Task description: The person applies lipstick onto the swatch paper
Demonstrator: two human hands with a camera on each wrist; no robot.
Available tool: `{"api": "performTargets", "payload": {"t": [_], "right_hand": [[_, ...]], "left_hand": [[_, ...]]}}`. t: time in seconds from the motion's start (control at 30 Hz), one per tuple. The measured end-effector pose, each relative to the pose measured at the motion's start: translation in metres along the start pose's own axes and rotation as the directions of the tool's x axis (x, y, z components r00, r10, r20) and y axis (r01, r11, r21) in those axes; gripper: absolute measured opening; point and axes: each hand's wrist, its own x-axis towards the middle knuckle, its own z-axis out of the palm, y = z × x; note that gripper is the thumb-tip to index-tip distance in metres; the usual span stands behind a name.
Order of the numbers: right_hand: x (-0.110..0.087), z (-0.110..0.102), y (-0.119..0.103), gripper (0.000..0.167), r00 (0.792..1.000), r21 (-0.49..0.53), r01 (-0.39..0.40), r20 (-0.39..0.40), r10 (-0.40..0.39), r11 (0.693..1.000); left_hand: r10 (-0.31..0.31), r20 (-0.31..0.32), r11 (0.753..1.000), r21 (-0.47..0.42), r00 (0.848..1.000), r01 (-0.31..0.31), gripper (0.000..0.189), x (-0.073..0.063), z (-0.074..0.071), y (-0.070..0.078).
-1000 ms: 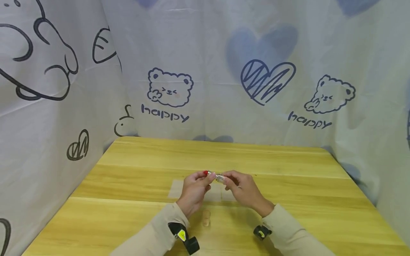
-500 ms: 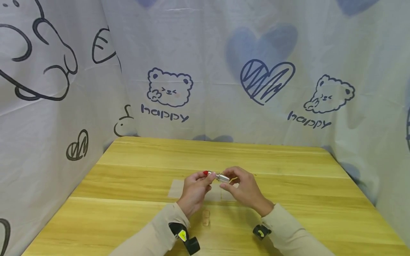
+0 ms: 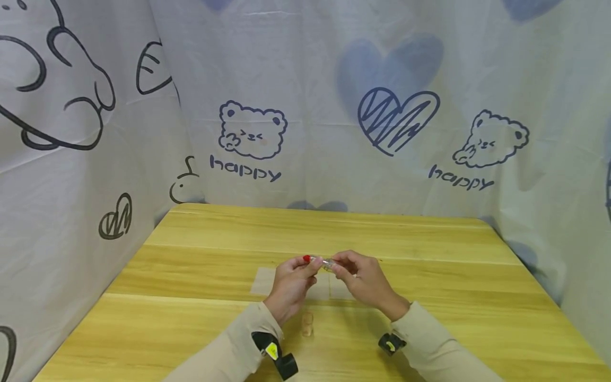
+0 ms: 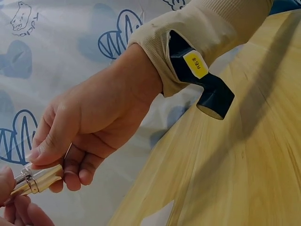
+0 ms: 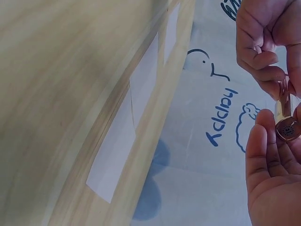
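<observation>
Near the middle of the table in the head view, both hands hold one lipstick between them, its red tip pointing left and its metallic tube to the right. My left hand pinches it close to the tip with thumb and fingers. The right hand grips the base end; the left wrist view shows its thumb and fingertips against the shiny tube. The round, dotted bottom of the lipstick faces the right wrist camera. A small clear, tan-tinted piece lies on the table between the forearms.
White paper pieces lie flat on the wooden table beneath the hands; the right wrist view shows several edges of this paper. A white printed curtain encloses the table's back and sides.
Half a second ago the right fingers had spread apart, baring the lipstick's silver base; they now pinch it again, as they did a second ago. The left hand stays in place.
</observation>
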Motion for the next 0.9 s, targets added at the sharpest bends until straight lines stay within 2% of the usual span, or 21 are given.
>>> {"api": "performTargets", "payload": {"t": [0.17,0.33,0.47,0.6,0.67,0.8,0.9], "right_hand": [[0.0,0.0,0.0,0.012,1.0,-0.012,-0.011,0.018,0.011,1.0],[0.002,-0.001,-0.001,0.011,0.999,-0.011,-0.026,0.033,0.027,1.0],[0.005,-0.001,0.0,0.01,0.998,-0.002,-0.042,0.037,0.043,0.999],[0.006,0.0,0.002,0.01,0.996,-0.006,-0.061,0.062,0.062,0.998],[0.006,0.0,0.003,0.011,0.995,-0.016,-0.072,0.073,0.073,0.997],[0.012,-0.001,0.004,0.01,0.993,-0.052,-0.091,0.073,0.095,0.995],[0.018,-0.002,0.004,0.01,0.992,-0.077,-0.091,0.079,0.097,0.993]], "left_hand": [[-0.008,0.019,0.999,0.044,1.0,0.007,0.019,0.001,-0.002,0.001],[-0.012,0.083,0.995,0.096,0.996,0.004,0.02,0.001,-0.006,0.003],[-0.031,0.144,0.993,0.115,0.989,0.015,0.029,0.002,-0.014,0.006],[-0.068,0.167,0.984,0.173,0.984,0.038,0.036,0.001,-0.024,0.009],[-0.073,0.173,0.974,0.224,0.982,0.033,0.037,0.001,-0.028,0.009],[-0.049,0.19,0.944,0.329,0.981,-0.016,0.035,0.007,-0.038,0.011],[-0.02,0.19,0.907,0.415,0.981,-0.062,0.033,0.013,-0.046,0.016]]}}
